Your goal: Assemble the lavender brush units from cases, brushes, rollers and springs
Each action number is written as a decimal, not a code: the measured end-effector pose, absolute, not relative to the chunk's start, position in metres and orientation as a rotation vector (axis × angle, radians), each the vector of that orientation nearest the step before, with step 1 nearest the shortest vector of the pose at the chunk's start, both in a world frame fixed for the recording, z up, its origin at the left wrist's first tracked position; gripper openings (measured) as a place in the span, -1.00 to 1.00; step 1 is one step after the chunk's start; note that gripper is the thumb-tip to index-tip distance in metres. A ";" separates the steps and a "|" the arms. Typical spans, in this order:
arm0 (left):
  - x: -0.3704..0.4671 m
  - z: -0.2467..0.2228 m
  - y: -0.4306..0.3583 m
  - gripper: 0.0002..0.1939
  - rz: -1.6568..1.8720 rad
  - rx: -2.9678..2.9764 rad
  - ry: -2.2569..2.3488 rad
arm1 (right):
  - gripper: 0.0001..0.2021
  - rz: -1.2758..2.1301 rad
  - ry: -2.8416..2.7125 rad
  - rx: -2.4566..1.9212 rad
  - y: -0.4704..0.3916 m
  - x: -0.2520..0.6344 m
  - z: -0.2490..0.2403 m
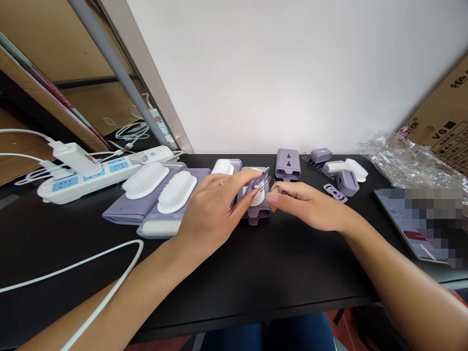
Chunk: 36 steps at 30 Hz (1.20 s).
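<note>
My left hand (210, 204) pinches a small purple plastic plate (259, 179) between thumb and fingers, and several thin metal wire hooks (266, 184) stick out from it. Just to the right, my right hand (310, 204) is closed with a thin metal wire hook (277, 188) at its fingertips. Under the held plate lies a purple case (253, 214) with a white oval brush head on it, partly hidden by my left hand. A purple perforated plate (334, 193) rests on the table beside a purple hollow block (347, 183).
Left stand white brushes (177, 191) on purple cases and a white power strip (109, 170) with cables. Behind are another purple case (288, 163) and loose wire hooks (327, 170). At right lie a phone (405, 219), clear plastic wrap (398, 151) and a cardboard box (446, 112). A white cable (135, 253) crosses my left forearm.
</note>
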State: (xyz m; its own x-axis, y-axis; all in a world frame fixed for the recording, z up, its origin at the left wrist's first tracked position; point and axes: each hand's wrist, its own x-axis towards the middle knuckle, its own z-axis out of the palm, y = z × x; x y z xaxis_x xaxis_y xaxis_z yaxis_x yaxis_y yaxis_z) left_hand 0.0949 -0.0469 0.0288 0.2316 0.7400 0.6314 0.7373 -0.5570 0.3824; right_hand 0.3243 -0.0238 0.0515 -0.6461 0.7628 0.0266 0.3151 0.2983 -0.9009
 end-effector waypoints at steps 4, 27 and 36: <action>0.095 0.028 -0.047 -0.74 1.255 2.539 1.420 | -0.61 1.330 -2.118 -1.024 -0.025 0.323 0.053; 0.094 0.024 -0.046 -0.70 1.349 2.687 1.294 | -0.52 1.374 -2.031 -1.049 -0.024 0.322 0.047; 0.097 0.025 -0.045 -0.71 1.343 2.503 1.267 | -0.47 1.290 -2.030 -1.098 -0.025 0.320 0.048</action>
State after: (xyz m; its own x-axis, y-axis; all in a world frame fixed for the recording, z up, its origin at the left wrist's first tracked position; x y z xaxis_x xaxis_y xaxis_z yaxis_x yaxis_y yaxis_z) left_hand 0.0965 -0.0451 0.0248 0.2954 0.6689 0.6822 0.6419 -0.6678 0.3769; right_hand 0.3197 -0.0252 0.0482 -0.5550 0.8317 -0.0146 0.3664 0.2287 -0.9019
